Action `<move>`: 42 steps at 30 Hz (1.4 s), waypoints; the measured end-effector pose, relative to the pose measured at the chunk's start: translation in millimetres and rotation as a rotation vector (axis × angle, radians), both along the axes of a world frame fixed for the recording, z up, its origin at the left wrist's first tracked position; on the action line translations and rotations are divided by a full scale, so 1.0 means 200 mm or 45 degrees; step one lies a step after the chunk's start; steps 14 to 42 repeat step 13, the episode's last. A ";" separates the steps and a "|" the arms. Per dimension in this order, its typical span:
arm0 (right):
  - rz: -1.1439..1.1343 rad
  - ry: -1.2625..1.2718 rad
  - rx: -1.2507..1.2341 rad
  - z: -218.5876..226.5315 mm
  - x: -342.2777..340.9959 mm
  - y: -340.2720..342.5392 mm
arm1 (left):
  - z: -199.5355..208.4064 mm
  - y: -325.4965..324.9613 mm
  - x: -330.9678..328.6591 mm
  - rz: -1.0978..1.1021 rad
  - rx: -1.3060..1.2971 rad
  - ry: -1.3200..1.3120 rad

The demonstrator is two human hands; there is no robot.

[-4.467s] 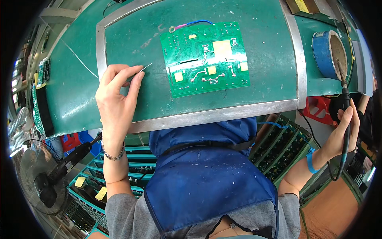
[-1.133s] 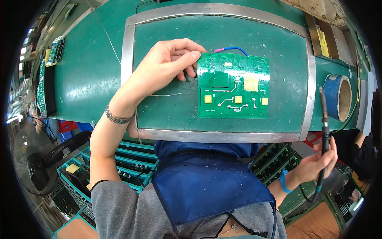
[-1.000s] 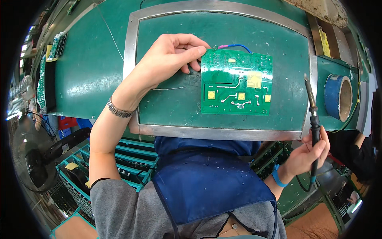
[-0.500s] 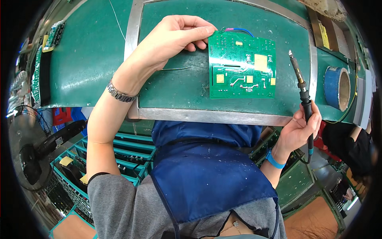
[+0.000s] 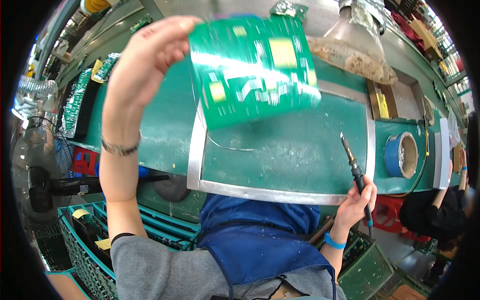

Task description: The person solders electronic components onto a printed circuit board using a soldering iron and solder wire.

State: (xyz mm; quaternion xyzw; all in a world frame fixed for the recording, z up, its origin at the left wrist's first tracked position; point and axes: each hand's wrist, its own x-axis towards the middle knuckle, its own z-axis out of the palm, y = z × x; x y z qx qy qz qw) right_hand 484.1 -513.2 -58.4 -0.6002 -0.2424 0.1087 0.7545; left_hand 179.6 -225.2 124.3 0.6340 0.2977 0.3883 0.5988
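Note:
My left hand (image 5: 157,50) is raised and pinches the upper left corner of a green circuit board (image 5: 235,107). The board is tilted and a little blurred, with a bright glare across it and several yellow squares on its face. Low on the right, my right hand (image 5: 354,202) grips a soldering iron (image 5: 356,172) by its black handle, the tip pointing up and away from me. Iron and board are well apart. A thin solder wire (image 5: 227,148) curves down from behind the board over the green mat (image 5: 285,160).
A metal frame (image 5: 260,194) borders the mat. To the right are a blue-rimmed roll (image 5: 400,155) and a cardboard box (image 5: 402,97); a fume hood (image 5: 355,55) hangs at the back. Boards stand in a black rack (image 5: 75,107) at left. Someone in black (image 5: 432,210) works far right.
My left hand has lifted the circuit board up and to the left, tilting it. My right hand still holds the soldering iron, now lower in view. The whole view has shifted too.

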 end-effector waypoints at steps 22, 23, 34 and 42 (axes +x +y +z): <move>0.058 -0.059 -0.080 -0.01 0.02 -0.03 | -0.23 1.18 0.75 1.017 -0.494 -0.585; 0.058 -0.059 -0.080 -0.01 0.02 -0.03 | -0.23 1.18 0.75 1.017 -0.494 -0.585; 0.058 -0.059 -0.080 -0.01 0.02 -0.03 | -0.23 1.18 0.75 1.017 -0.494 -0.585; 0.058 -0.059 -0.080 -0.01 0.02 -0.03 | -0.23 1.18 0.75 1.017 -0.494 -0.585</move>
